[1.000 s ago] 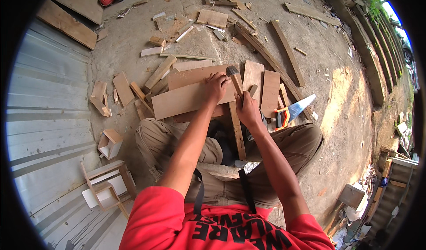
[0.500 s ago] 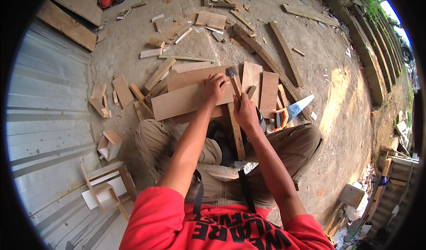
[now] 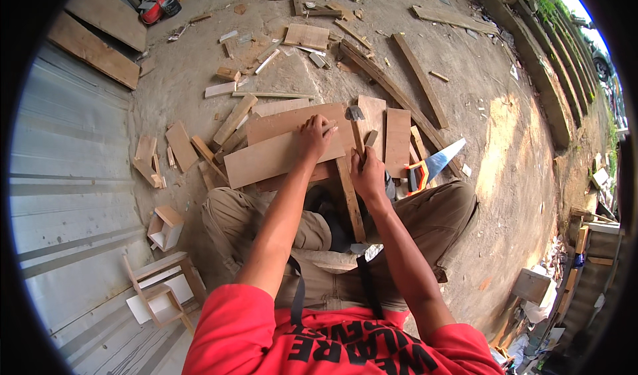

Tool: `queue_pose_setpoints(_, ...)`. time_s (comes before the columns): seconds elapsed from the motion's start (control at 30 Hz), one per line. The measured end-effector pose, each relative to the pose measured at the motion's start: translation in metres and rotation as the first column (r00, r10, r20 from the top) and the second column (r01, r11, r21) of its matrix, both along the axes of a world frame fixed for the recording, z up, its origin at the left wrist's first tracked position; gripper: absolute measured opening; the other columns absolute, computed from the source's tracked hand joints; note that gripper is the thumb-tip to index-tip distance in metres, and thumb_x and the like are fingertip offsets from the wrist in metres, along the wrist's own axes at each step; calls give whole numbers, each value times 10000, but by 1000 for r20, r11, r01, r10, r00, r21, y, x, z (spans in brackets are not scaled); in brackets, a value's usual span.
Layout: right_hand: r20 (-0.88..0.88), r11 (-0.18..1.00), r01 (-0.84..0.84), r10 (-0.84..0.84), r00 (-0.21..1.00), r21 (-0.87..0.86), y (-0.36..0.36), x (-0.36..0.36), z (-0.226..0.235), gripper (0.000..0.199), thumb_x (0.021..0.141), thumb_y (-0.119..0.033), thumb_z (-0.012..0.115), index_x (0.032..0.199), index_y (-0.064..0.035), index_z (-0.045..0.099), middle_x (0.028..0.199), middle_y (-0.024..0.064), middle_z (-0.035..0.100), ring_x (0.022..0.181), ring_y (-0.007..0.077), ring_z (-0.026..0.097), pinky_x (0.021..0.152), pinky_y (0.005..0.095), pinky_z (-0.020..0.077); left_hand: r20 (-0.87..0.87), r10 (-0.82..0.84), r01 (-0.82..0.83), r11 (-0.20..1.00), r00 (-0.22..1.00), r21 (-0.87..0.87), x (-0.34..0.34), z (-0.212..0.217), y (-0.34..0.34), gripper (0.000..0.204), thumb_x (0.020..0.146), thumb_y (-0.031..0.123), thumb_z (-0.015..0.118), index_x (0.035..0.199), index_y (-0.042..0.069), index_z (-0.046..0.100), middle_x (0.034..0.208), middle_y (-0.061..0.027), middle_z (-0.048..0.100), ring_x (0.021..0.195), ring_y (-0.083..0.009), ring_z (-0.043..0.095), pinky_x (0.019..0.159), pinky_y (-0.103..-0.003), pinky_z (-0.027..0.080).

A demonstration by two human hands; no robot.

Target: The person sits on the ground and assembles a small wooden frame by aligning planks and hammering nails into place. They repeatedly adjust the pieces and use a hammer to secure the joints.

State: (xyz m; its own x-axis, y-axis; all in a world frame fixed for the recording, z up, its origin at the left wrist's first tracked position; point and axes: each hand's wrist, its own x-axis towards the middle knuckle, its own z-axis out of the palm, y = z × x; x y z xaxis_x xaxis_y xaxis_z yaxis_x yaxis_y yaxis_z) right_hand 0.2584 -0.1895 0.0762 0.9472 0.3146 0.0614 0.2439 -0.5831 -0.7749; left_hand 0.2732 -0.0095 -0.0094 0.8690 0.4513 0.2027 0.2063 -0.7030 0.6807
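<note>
A light plywood board (image 3: 262,161) slants across in front of my knees, over a second, browner board (image 3: 266,127). My left hand (image 3: 312,137) is closed over the far edge of the light board near its right end. Whether a nail sits between its fingertips is too small to tell. In my right hand (image 3: 367,174) is a hammer (image 3: 358,135), gripped by its wooden handle with the dark metal head pointing away from me, just right of the boards. A narrow wooden strip (image 3: 350,199) runs toward me beneath the boards, between my legs.
A handsaw (image 3: 435,165) with an orange and black handle lies by my right knee. Plywood pieces (image 3: 397,141) lie to the right of the boards. Long beams (image 3: 420,79) and offcuts are scattered ahead. On the left are a small wooden box (image 3: 165,227) and a metal sheet wall (image 3: 66,169).
The hammer's head has tilted to the right, and its dark top now shows more. My left hand has shifted slightly along the board's edge, with its fingers curled tighter. The whole view has moved a little.
</note>
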Motion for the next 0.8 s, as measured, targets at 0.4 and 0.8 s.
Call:
queue_pose_setpoints(0.4, -247, 975, 98, -147, 958, -202, -14, -32, -42, 684, 702, -308, 900, 1072, 40, 442, 973, 302, 647, 952, 503, 630, 796, 537, 517, -165, -272, 305, 925, 948, 225, -1, 2, 32, 368, 1017, 365, 468, 1251, 109, 592, 1110, -186, 636, 1036, -404, 617, 899, -520, 474)
queue_pose_setpoints(0.8, -244, 988, 81, -111, 963, -131, -14, -31, -61, 660, 732, -294, 880, 1055, 33, 407, 910, 325, 659, 910, 514, 642, 742, 515, 527, -272, -245, 300, 936, 931, 182, 2, 18, 27, 311, 1019, 338, 446, 1180, 133, 616, 978, -208, 640, 969, -417, 634, 850, -532, 498)
